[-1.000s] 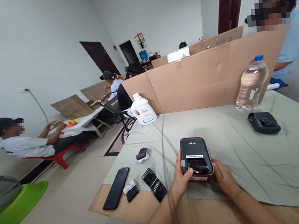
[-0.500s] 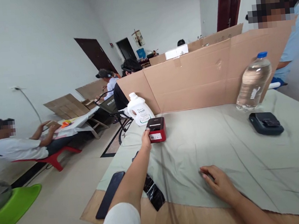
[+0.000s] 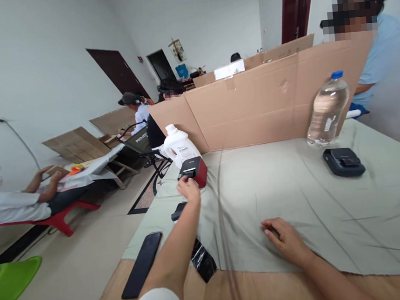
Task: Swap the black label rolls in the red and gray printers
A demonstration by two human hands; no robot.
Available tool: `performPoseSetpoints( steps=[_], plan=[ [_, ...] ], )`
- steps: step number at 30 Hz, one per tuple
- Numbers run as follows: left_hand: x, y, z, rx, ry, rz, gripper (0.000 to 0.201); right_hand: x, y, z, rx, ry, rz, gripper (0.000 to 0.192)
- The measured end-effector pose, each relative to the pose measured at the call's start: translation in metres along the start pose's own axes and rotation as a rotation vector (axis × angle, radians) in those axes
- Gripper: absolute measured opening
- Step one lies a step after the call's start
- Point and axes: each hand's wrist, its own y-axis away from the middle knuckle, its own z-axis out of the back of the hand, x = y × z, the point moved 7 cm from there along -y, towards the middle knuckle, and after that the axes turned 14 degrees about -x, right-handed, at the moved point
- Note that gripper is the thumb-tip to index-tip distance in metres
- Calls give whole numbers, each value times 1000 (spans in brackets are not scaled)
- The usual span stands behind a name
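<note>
A small red-and-black label printer (image 3: 202, 171) stands at the table's left side, right in front of a white jug (image 3: 182, 144). My left hand (image 3: 189, 192) is at the printer's near side, fingers loosely apart and not wrapped around it; whether the fingertips touch it is hard to tell. Low over the green-grey cloth (image 3: 254, 178), or resting on it, my right hand (image 3: 288, 240) has loosely bent fingers, thumb a little apart, and nothing in it. A dark boxy device (image 3: 344, 162) lies farther right on the cloth.
A cardboard partition (image 3: 249, 110) runs along the table's back. Before it stands a large water bottle (image 3: 328, 111). A dark phone (image 3: 142, 265) and a shiny black wrapped piece (image 3: 203, 260) lie near the left front. Other people sit at left, behind the partition and at right.
The printer has shifted left and turned, now up against the jug's front. My left hand has loosened from its side and drawn back toward me. The right hand stays about where it was.
</note>
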Motion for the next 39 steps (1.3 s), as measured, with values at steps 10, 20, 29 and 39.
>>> performPoseSetpoints(
  steps=[10, 20, 29, 39],
  plan=[
    [49, 195, -2, 366, 364, 207, 15, 10, 20, 4, 83, -47, -46, 24],
    [49, 193, -2, 431, 343, 254, 18, -66, -91, 111, -211, 543, 219, 40],
    [52, 194, -9, 507, 323, 187, 16, -168, -136, 227, -307, 1023, -508, 73],
    [29, 205, -7, 655, 252, -45, 14, -101, -91, 152, -425, 787, -126, 63]
  ],
)
